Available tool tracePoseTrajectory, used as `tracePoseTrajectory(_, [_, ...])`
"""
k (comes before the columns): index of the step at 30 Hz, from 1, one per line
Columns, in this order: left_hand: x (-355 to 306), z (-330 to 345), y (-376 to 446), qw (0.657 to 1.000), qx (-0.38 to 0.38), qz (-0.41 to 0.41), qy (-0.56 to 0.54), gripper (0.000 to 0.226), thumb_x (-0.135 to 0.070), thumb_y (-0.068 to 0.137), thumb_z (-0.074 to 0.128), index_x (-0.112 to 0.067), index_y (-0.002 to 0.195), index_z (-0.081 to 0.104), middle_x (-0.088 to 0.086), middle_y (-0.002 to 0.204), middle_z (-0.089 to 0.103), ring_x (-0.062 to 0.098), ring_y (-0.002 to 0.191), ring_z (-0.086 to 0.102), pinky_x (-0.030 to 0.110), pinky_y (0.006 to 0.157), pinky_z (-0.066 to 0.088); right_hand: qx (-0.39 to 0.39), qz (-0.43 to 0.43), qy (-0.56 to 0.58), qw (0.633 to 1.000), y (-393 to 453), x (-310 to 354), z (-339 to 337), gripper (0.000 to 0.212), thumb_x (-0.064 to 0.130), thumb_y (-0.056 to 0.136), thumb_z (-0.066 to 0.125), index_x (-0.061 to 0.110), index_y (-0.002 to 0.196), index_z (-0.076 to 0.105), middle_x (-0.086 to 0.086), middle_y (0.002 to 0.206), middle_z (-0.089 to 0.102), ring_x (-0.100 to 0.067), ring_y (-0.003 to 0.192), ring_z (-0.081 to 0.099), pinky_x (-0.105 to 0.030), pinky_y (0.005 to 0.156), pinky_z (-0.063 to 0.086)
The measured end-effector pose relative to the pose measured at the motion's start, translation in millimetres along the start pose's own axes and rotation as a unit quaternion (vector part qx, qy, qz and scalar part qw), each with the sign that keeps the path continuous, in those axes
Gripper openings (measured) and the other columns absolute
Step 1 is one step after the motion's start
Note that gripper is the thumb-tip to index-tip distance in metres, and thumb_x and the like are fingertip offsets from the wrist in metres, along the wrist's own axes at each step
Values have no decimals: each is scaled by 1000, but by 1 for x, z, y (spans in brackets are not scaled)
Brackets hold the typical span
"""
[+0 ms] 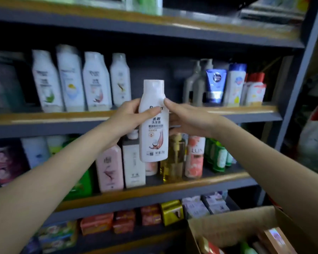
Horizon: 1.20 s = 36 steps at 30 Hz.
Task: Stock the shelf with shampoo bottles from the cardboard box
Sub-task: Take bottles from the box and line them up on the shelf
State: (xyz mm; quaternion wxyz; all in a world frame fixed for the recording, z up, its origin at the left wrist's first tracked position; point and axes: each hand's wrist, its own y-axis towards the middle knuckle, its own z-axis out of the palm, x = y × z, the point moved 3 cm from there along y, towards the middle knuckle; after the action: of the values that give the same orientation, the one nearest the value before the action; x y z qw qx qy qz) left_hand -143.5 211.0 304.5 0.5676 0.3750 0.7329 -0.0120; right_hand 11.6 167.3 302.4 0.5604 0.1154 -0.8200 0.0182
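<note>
While the left hand point(130, 116) holds the white shampoo bottle point(153, 121) upright, fingers wrapped about its middle, the right hand point(185, 120) lies open with one fingertip touching the bottle's shoulder. Beyond the fingers, the shelf point(242, 110) shows a gap between the four white bottles point(81, 83) and the grey pump bottles point(195, 83). Recommended: guide the base over the shelf lip, set it down label outward; the cardboard box point(233, 222) sits below the right forearm.
</note>
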Motion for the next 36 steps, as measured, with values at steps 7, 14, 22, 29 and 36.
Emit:
tracePoseTrajectory(7, [-17, -51, -3, 998, -59, 21, -4, 24, -30, 84, 61, -21, 106, 60, -3, 98, 70, 9, 85, 66, 17, 65, 55, 22, -64, -11, 998, 33, 18, 46, 23, 25, 81, 64, 17, 102, 66, -2, 105, 72, -15, 99, 68, -25, 86, 53])
tracePoseTrajectory(14, [-14, -101, 3, 988, -118, 47, 90, 12, -15, 85, 62, -22, 95, 60, -7, 94, 64, 8, 88, 60, 14, 74, 48, -145, -144, -98, 974, 61, 48, 25, 32, 3, 75, 73, 11, 103, 63, -6, 102, 71, -15, 88, 68, -29, 82, 58])
tracePoseTrajectory(22, [11, -163, 17, 962, -250, -30, 104, 10, -9, 88, 57, -14, 95, 62, -4, 86, 59, 14, 88, 53, 19, 73, 40, -252, -228, -96, 936, 93, 78, -8, 28, 9, 73, 76, 26, 89, 62, -4, 102, 68, -21, 97, 66, -37, 86, 55])
tracePoseTrajectory(29, [21, -164, 30, 961, -230, -39, 150, 17, -9, 87, 56, -25, 81, 59, -3, 90, 63, 15, 95, 56, 29, 86, 43, -249, -164, -124, 947, 125, 48, -1, 32, 14, 67, 81, 21, 93, 64, -6, 104, 69, -21, 98, 66, -37, 86, 55])
tracePoseTrajectory(36, [23, -164, 45, 963, -206, -20, 170, 19, -8, 86, 57, -27, 80, 58, -11, 82, 60, 15, 93, 58, 25, 85, 42, -222, -96, -27, 970, 152, 35, -1, 36, 5, 68, 80, 17, 96, 61, -3, 98, 71, -19, 92, 68, -31, 79, 56])
